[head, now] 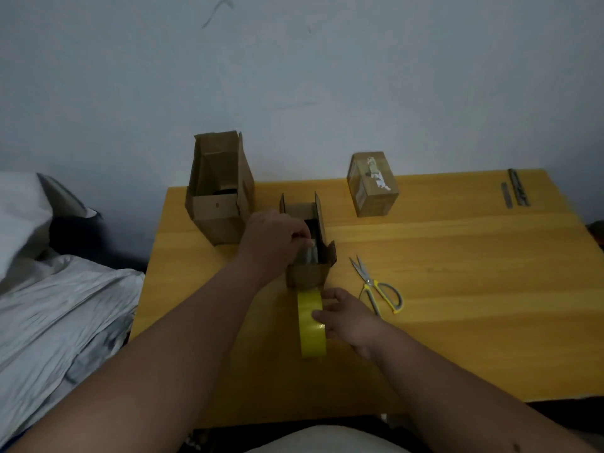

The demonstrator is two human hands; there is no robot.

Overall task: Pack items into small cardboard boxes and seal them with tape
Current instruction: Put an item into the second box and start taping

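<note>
Sealed small box (373,183) near far edge of tabletop (457,273): done. Open small box (309,237), centre: left hand (274,243) pinching item inside, flaps up, untaped. Right hand (343,317) gripping yellow tape roll (310,325) just in front. Scissors (376,286) beside, unused.

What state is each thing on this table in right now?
Small box: open, flaps up.
Tall box: open, upright.
Far box: closed, taped.
Tape roll: on edge, right hand gripping it.
Scissors: lying flat, blades slightly open.
Left hand: fingers pinching something at the small box.
</note>
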